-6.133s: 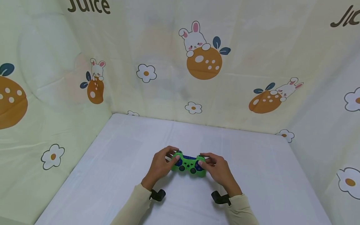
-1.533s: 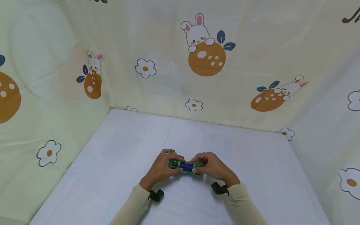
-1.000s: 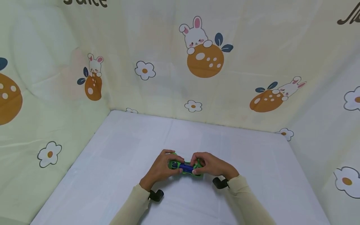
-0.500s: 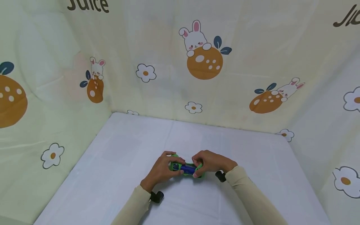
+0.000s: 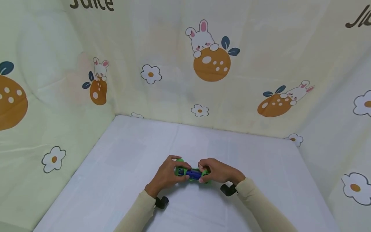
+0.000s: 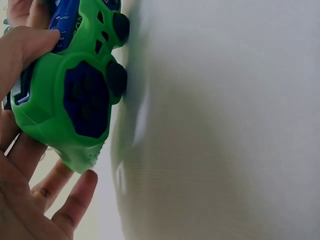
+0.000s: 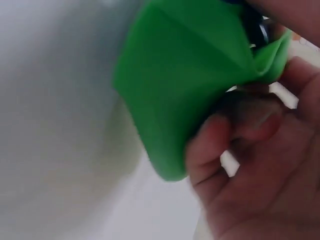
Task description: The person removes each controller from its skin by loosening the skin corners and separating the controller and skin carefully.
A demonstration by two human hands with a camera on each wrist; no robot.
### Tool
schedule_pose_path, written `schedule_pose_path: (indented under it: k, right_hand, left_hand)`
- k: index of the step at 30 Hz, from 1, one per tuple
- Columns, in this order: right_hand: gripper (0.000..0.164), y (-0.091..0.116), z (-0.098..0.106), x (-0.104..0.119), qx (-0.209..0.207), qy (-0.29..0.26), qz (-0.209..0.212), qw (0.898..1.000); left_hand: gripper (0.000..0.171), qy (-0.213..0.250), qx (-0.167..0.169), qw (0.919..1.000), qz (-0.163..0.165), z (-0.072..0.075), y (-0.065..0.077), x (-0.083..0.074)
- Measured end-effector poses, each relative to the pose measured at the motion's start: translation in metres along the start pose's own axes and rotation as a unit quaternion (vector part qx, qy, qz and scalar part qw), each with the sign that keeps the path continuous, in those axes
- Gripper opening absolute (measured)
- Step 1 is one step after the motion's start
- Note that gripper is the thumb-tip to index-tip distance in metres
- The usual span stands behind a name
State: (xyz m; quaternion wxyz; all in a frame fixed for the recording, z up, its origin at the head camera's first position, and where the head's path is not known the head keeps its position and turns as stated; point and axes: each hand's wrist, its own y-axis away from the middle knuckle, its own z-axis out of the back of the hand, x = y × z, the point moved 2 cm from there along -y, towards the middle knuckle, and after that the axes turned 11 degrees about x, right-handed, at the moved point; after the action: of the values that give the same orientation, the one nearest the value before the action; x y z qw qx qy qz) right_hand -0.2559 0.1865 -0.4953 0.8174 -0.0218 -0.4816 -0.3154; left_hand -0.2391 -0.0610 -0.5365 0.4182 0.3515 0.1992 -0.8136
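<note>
A blue game controller (image 5: 193,174) in a green soft cover (image 6: 42,87) is held just over the white table, its top edge turned toward the head camera. My left hand (image 5: 166,175) grips its left end, with the thumb on the blue top edge and fingers behind. My right hand (image 5: 221,170) pinches the cover at the other end. In the right wrist view the green cover (image 7: 175,75) stands loose from the dark body there, its edge folded up by the curled fingers. The left wrist view shows the cover fitting snugly around buttons and thumbsticks.
The white-clothed table (image 5: 139,141) spreads around the hands. Pale curtains (image 5: 171,93) printed with rabbits, oranges and flowers hang behind it and on both sides. Black wrist cameras (image 5: 162,202) are strapped below each hand.
Since the first frame the controller has tipped from button face to top edge. My right fingers have moved onto the cover's right end and lifted its edge; the left hand stays nearly still lately.
</note>
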Motion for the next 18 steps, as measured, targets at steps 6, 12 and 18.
schedule_pose_path:
  k: [6, 12, 18]
  right_hand:
    - [0.037, 0.005, -0.007, 0.002, -0.043, 0.024, 0.041, 0.998]
    - [0.036, 0.011, -0.004, -0.001, -0.068, 0.051, 0.066, 0.994]
    - [0.032, 0.018, -0.001, -0.003, -0.07, 0.045, 0.089, 0.993]
  left_hand:
    - [0.027, -0.023, 0.003, 0.9995, -0.019, 0.003, -0.001, -0.005]
    - [0.027, -0.024, 0.006, 0.9994, -0.022, 0.003, -0.004, -0.004]
    - [0.026, -0.014, -0.003, 0.9997, -0.022, 0.004, -0.003, 0.001]
